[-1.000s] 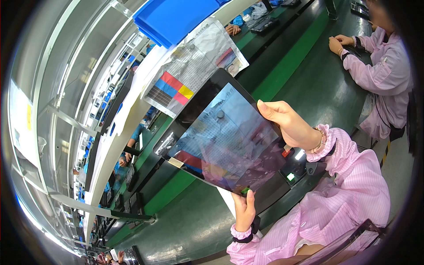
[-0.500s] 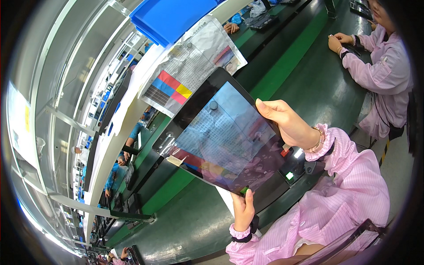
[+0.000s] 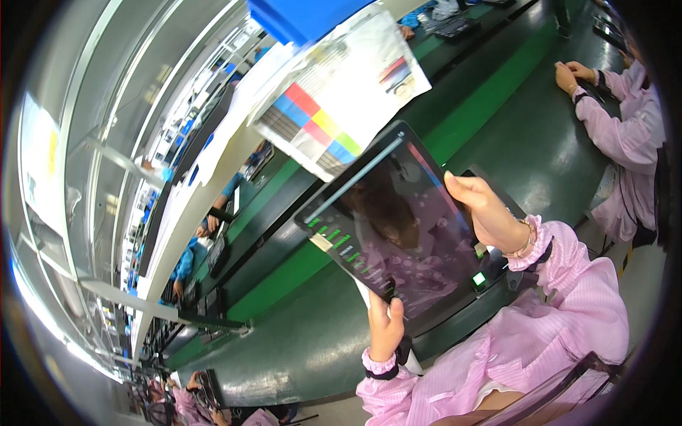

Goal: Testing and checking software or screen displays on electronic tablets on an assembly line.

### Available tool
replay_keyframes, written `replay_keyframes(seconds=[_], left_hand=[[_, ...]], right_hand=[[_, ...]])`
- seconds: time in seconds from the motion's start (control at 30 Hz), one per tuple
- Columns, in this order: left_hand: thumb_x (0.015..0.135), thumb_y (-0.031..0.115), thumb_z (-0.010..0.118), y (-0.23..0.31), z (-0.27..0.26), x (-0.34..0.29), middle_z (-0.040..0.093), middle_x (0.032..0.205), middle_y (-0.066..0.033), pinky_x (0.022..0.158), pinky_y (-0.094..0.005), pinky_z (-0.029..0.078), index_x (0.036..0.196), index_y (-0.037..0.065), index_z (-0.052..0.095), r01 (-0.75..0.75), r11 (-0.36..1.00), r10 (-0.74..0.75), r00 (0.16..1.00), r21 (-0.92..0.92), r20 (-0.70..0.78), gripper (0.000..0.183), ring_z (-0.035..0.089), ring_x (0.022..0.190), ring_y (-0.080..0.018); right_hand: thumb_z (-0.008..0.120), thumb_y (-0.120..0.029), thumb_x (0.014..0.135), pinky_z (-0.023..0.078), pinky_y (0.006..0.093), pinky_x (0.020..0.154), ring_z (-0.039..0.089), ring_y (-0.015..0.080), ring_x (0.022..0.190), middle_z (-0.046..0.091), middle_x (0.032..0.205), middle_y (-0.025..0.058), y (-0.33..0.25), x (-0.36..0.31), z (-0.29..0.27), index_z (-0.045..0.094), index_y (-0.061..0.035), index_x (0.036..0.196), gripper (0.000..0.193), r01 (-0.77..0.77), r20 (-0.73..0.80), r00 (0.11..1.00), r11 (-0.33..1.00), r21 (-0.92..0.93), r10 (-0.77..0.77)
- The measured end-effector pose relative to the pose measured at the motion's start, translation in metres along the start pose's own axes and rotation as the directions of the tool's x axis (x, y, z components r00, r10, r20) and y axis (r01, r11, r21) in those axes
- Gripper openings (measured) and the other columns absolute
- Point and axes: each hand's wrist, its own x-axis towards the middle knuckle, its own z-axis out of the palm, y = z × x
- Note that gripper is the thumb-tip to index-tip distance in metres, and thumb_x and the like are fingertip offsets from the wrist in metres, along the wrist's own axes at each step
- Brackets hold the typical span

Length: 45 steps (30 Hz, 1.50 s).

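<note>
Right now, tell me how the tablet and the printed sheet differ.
The tablet is dark and glossy; the printed sheet is pale with coloured blocks. The left hand and right hand hold the tablet, while neither touches the printed sheet. Both are roughly rectangular.

L grip (image 3: 386, 328) & R grip (image 3: 490, 214) hold blk tablet (image 3: 401, 238) over grn bench (image 3: 298, 348).

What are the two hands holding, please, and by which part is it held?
A black tablet, held by opposite edges: the left hand grips its lower-left edge in the picture, the right hand its upper-right edge.
</note>
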Motion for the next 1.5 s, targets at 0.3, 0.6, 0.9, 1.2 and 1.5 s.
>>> replay_keyframes(seconds=[0.3, 0.6, 0.9, 1.2, 1.5], left_hand=[[0.097, 0.019, 0.045, -0.023, -0.024, 0.033, 0.058, 0.11, -0.0023, 0.085, -0.0253, 0.043, 0.116, 0.003, 0.053, 0.006, 0.873, -0.221, 0.896, -0.488, -0.386, 0.026, 0.055, 0.099, -0.0103], [0.099, 0.024, 0.041, -0.061, -0.042, 0.011, 0.052, 0.117, -0.0058, 0.088, -0.0304, 0.043, 0.125, 0.004, 0.044, 0.157, 0.843, -0.304, 0.928, -0.514, -0.214, 0.033, 0.05, 0.105, -0.0129], [0.072, 0.044, 0.074, -0.056, -0.013, -0.117, 0.016, 0.141, -0.0337, 0.098, -0.0551, 0.031, 0.138, 0.007, 0.034, 0.296, 0.573, -0.392, 0.918, 0.764, -0.061, 0.086, 0.03, 0.124, -0.0496], [0.078, 0.02, 0.062, -0.046, -0.018, -0.114, 0.029, 0.137, -0.0251, 0.08, -0.0454, 0.048, 0.137, 0.015, 0.039, 0.506, 0.6, -0.261, 0.856, 0.62, -0.446, 0.063, 0.055, 0.102, -0.0436], [0.079, 0.027, 0.057, -0.005, 0.058, -0.02, 0.023, 0.148, -0.0168, 0.048, -0.0362, 0.051, 0.136, 0.022, 0.042, 0.06, 0.672, -0.14, 0.989, 0.738, 0.047, 0.059, 0.065, 0.063, -0.0347]], right_hand=[[0.043, -0.029, 0.098, 0.034, 0.0261, 0.099, 0.046, 0.0084, 0.112, 0.052, 0.122, 0.0026, 0.073, 0.001, 0.004, 0.048, -0.001, 0.128, 0.041, -0.079, 0.101, 0.991, 0.995, -0.066, 0.086], [0.042, -0.026, 0.098, 0.039, 0.0259, 0.095, 0.05, 0.0127, 0.11, 0.058, 0.117, 0.0066, 0.106, 0.017, -0.011, 0.055, -0.0001, 0.118, 0.035, -0.372, 0.146, 0.919, 0.928, 0.016, 0.366], [0.045, -0.031, 0.096, 0.026, 0.0379, 0.105, 0.038, 0.0227, 0.125, 0.045, 0.133, 0.0172, 0.172, 0.041, -0.039, 0.051, 0.0016, 0.117, 0.039, -0.508, -0.128, 0.851, 0.86, 0.037, 0.508], [0.046, -0.029, 0.097, 0.032, 0.0285, 0.101, 0.044, 0.0169, 0.119, 0.047, 0.128, 0.0095, 0.169, 0.066, -0.055, 0.048, -0.0005, 0.126, 0.041, -0.105, -0.082, 0.993, 0.936, -0.335, 0.083], [0.051, -0.01, 0.089, 0.029, 0.0376, 0.105, 0.038, 0.0279, 0.126, 0.048, 0.126, 0.0116, 0.083, -0.016, -0.084, 0.058, -0.0059, 0.111, 0.023, 0.29, 0.141, 0.942, 0.527, -0.799, -0.304]])
